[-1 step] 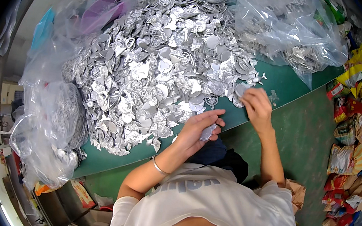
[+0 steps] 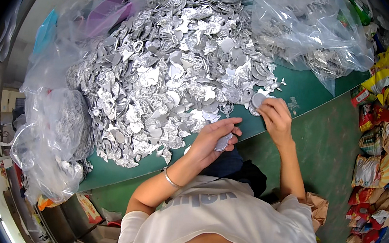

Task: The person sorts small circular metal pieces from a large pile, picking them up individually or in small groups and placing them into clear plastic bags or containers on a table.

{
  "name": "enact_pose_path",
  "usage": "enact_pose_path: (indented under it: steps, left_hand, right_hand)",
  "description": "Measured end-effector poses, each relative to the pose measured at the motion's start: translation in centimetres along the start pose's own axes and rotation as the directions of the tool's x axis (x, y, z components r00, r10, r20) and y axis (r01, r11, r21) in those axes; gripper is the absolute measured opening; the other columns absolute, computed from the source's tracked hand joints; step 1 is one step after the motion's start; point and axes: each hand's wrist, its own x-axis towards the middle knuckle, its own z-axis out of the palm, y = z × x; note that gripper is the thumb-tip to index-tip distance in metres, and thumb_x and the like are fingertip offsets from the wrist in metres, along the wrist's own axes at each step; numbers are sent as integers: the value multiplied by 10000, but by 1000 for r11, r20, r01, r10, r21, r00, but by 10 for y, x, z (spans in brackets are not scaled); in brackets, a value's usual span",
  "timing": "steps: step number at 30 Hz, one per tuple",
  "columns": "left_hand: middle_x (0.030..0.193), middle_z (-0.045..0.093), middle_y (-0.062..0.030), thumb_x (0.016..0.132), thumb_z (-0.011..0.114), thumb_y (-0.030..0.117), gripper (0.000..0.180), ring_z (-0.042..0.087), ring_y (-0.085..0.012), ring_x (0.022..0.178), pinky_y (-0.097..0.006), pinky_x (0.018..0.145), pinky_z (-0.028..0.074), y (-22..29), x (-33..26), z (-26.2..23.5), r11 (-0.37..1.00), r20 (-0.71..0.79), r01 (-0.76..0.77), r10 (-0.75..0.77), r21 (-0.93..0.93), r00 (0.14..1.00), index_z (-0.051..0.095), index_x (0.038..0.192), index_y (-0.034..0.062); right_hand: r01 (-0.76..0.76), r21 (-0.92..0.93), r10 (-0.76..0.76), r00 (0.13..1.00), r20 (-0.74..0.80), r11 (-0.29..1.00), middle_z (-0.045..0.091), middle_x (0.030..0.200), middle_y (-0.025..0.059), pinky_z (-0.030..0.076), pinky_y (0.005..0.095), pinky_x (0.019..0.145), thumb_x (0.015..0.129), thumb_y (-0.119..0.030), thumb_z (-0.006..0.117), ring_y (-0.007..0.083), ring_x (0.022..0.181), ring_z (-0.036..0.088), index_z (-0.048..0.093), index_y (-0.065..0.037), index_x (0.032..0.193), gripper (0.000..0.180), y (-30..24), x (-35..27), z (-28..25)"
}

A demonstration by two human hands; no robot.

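A big heap of silver-grey metal pieces (image 2: pixel 161 74) covers the green table (image 2: pixel 121 175); flat discs, openwork wheel shapes and ragged-edged ornaments lie mixed in it. My left hand (image 2: pixel 214 140) is palm up at the table's near edge, fingers curled round a few flat discs (image 2: pixel 222 143). At the heap's right end, the fingertips of my right hand (image 2: pixel 277 120) pinch the edge of a round grey disc (image 2: pixel 258 100). More discs lie beneath that one. Near it sits a small wheel-shaped piece (image 2: pixel 226 108).
Clear plastic bags with similar metal pieces stand at the left (image 2: pixel 54 129) and far right (image 2: pixel 310 29). A purple container (image 2: pixel 108 14) shows behind plastic. Along the right side, colourful packets (image 2: pixel 374 142) are piled past the green floor (image 2: pixel 330 151).
My right hand has shifted very slightly toward me at the disc. My left hand holds its place with its discs.
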Motion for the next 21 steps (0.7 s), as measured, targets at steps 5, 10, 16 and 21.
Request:
enact_pose_path:
  steps: [5, 10, 16, 21]
  left_hand:
    - [866, 578, -75, 896, 501, 85, 275, 491, -110, 639, -227, 520, 400, -6, 14, 5, 997, -44, -43, 47, 71, 998, 526, 1147, -25]
    - [896, 586, -91, 909, 503, 111, 281, 504, -104, 619, -220, 522, 415, -9, 27, 14, 884, -14, -220, 247, 413, 969, 512, 1156, -22]
    - [929, 598, -88, 932, 477, 210, 312, 567, -129, 718, -241, 544, 455, -8, 27, 22, 982, -41, -100, 108, 159, 993, 506, 1153, -9]
    - [910, 611, -95, 926, 483, 259, 331, 612, -178, 805, -276, 590, 512, -8, 31, 23, 997, -100, 57, -52, 50, 994, 532, 1105, -14]
  right_hand:
    - [12, -65, -15, 999, -38, 998, 591, 871, 80, 422, 361, 693, 608, -27, 718, 271, 821, 546, 620, -12, 809, 224, 1, -3, -7]
    - [-146, -274, 141, 989, -39, 951, 594, 868, 65, 388, 365, 740, 600, -96, 742, 278, 831, 528, 635, -24, 836, 269, -17, 19, -10]
    - [-328, 232, 348, 936, -52, 916, 598, 774, 41, 388, 331, 722, 632, -93, 746, 232, 813, 529, 640, -26, 823, 228, -16, -6, -2]
    - [-351, 215, 337, 936, 102, 911, 609, 817, 65, 401, 330, 758, 649, -100, 742, 230, 829, 520, 640, -16, 845, 236, -36, -1, -10]
